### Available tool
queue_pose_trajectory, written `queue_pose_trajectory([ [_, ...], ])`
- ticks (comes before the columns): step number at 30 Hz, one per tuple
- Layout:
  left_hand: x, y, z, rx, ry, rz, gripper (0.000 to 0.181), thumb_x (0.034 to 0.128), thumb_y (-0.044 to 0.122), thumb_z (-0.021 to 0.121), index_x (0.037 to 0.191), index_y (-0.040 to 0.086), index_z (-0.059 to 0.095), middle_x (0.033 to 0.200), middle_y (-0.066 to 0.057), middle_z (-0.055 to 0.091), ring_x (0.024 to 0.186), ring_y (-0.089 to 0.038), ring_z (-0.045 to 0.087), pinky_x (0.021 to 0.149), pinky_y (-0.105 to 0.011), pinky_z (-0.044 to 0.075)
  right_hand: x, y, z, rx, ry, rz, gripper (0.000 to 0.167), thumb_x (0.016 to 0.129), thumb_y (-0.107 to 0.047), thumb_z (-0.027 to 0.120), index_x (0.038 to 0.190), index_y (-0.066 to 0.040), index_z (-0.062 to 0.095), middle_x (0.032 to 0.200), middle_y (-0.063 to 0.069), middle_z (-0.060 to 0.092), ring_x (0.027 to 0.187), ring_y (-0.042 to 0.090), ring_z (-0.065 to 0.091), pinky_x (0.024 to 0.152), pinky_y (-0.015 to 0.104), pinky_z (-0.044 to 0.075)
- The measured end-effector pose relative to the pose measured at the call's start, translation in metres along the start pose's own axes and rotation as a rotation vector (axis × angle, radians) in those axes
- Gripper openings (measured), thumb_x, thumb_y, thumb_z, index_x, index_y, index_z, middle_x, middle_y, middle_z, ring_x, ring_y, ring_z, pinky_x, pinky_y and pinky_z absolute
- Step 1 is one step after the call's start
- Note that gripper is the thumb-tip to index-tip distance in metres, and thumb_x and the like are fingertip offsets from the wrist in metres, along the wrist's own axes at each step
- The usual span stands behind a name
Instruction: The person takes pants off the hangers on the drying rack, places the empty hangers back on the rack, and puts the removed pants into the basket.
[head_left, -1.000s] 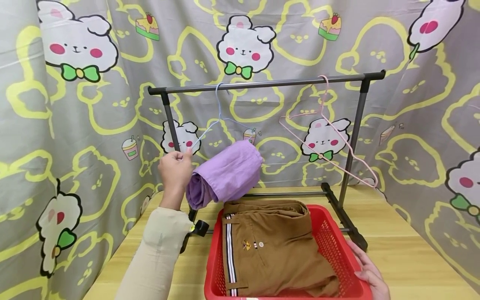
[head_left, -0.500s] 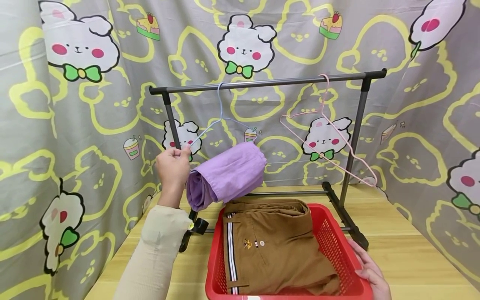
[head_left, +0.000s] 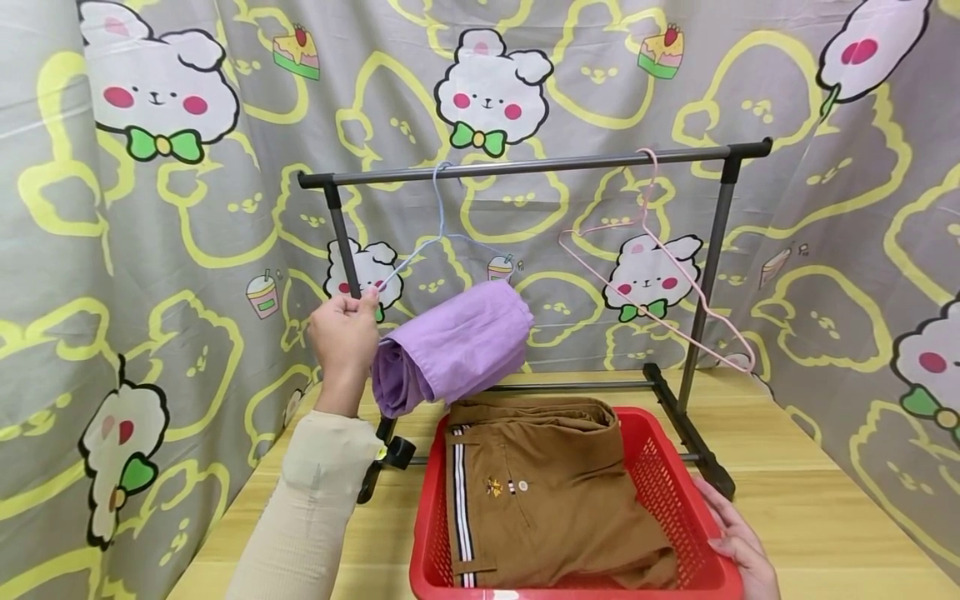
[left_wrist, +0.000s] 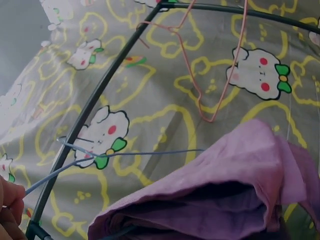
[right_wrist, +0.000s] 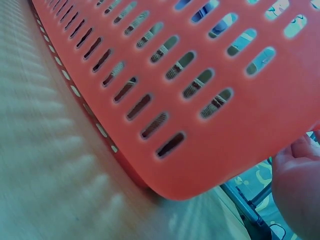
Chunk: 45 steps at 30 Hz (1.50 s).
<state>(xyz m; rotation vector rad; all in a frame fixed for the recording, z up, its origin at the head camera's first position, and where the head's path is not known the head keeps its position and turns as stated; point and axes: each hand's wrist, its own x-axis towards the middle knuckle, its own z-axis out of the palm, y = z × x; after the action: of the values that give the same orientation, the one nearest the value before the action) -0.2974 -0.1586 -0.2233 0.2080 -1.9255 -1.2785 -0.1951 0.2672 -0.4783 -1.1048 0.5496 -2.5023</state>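
Observation:
My left hand (head_left: 345, 337) pinches the left end of a light blue hanger (head_left: 441, 237), which hooks over the rack's bar. A purple folded garment (head_left: 457, 346) hangs draped on this hanger and hides its lower part. In the left wrist view, the hanger's thin arm (left_wrist: 42, 179) runs from my fingertips (left_wrist: 16, 195) past the purple cloth. At the lower right, my right hand (head_left: 742, 546) holds the side rim of a red plastic basket (head_left: 651, 446). Brown folded trousers (head_left: 555, 500) with a striped side band lie inside the basket.
A dark metal clothes rack (head_left: 525, 168) stands on the wooden table (head_left: 817, 508). Toward its right end hangs a pink hanger (head_left: 600, 277) with nothing on it. A patterned curtain (head_left: 570, 92) encloses the back and both sides.
My left hand has shifted slightly left, still pinching the blue hanger, and the purple garment has swayed a little. The right hand and basket stay almost the same.

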Motion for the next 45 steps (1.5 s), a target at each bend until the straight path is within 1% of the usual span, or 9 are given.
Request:
queue_pose_trajectory([
  [5,-0.001,0.000,-0.001,0.013,-0.014,0.008,0.041,0.0939,0.031,0.064,0.064,0.004,0.057,0.068,-0.009,0.056,0.071,-0.024,0.050,0.064,-0.034,0.036,0.000,-0.001,0.001,0.003,0.004,0.007,0.070,0.089,0.013,0.007,0.152,-0.011,0.028,0.153,0.007,0.035,0.137,0.026,0.036,0.111,0.044,0.027],
  [7,-0.002,0.001,-0.001,0.013,-0.016,0.015,0.045,0.0945,0.032,0.063,0.059,0.006,0.052,0.066,-0.009,0.054,0.069,-0.024,0.049,0.061,-0.034,0.035,-0.001,-0.001,0.001,0.005,0.015,0.014,0.069,0.090,0.012,0.008,0.152,-0.011,0.030,0.153,0.006,0.036,0.136,0.026,0.037,0.111,0.044,0.028],
  [10,-0.003,0.002,-0.002,0.018,-0.016,0.022,0.049,0.0945,0.034,0.062,0.055,0.010,0.046,0.061,-0.006,0.050,0.065,-0.023,0.046,0.056,-0.033,0.033,-0.001,-0.002,0.001,0.014,0.018,0.027,0.069,0.091,0.012,0.008,0.151,-0.012,0.031,0.152,0.006,0.037,0.136,0.026,0.038,0.111,0.044,0.028],
  [13,-0.002,0.003,-0.002,0.018,-0.022,0.025,0.050,0.0945,0.035,0.062,0.055,0.010,0.045,0.058,-0.004,0.047,0.063,-0.022,0.045,0.054,-0.033,0.032,-0.002,-0.002,0.001,0.025,0.024,0.038,0.068,0.092,0.011,0.009,0.150,-0.012,0.033,0.151,0.005,0.038,0.135,0.026,0.038,0.111,0.045,0.028],
  [20,-0.003,0.007,-0.002,0.010,-0.030,0.013,0.048,0.0943,0.033,0.063,0.056,0.009,0.047,0.058,-0.003,0.046,0.063,-0.022,0.045,0.055,-0.032,0.032,-0.002,-0.002,0.001,0.020,0.028,0.030,0.068,0.091,0.012,0.010,0.150,-0.012,0.033,0.151,0.006,0.038,0.135,0.026,0.038,0.110,0.045,0.028],
  [27,-0.003,0.009,-0.003,0.029,-0.033,0.011,0.052,0.0944,0.037,0.062,0.054,0.010,0.045,0.055,-0.002,0.045,0.059,-0.022,0.043,0.051,-0.032,0.030,-0.002,-0.001,0.003,0.011,0.043,0.025,0.068,0.091,0.012,0.009,0.150,-0.012,0.034,0.151,0.006,0.039,0.135,0.025,0.039,0.110,0.045,0.029],
  [31,-0.004,0.011,-0.004,0.036,-0.044,0.003,0.053,0.0944,0.039,0.061,0.054,0.010,0.044,0.054,-0.002,0.044,0.057,-0.021,0.042,0.048,-0.031,0.028,-0.002,-0.001,0.002,0.025,0.034,0.024,0.068,0.091,0.012,0.008,0.150,-0.011,0.033,0.151,0.006,0.038,0.135,0.026,0.038,0.111,0.045,0.027],
  [37,-0.004,0.012,-0.003,0.026,-0.029,0.025,0.052,0.0943,0.037,0.062,0.053,0.011,0.044,0.056,-0.002,0.048,0.056,-0.021,0.041,0.045,-0.030,0.026,-0.002,-0.002,0.003,0.014,0.053,0.038,0.066,0.093,0.011,0.010,0.150,-0.013,0.034,0.151,0.005,0.040,0.135,0.026,0.039,0.110,0.045,0.028],
  [45,-0.005,0.010,0.000,0.006,-0.013,0.062,0.054,0.0944,0.033,0.062,0.048,0.013,0.041,0.056,-0.004,0.048,0.060,-0.023,0.044,0.050,-0.033,0.030,-0.003,-0.003,0.004,0.022,0.078,0.048,0.063,0.095,0.009,0.015,0.149,-0.014,0.037,0.150,0.005,0.041,0.134,0.025,0.041,0.110,0.046,0.028],
])
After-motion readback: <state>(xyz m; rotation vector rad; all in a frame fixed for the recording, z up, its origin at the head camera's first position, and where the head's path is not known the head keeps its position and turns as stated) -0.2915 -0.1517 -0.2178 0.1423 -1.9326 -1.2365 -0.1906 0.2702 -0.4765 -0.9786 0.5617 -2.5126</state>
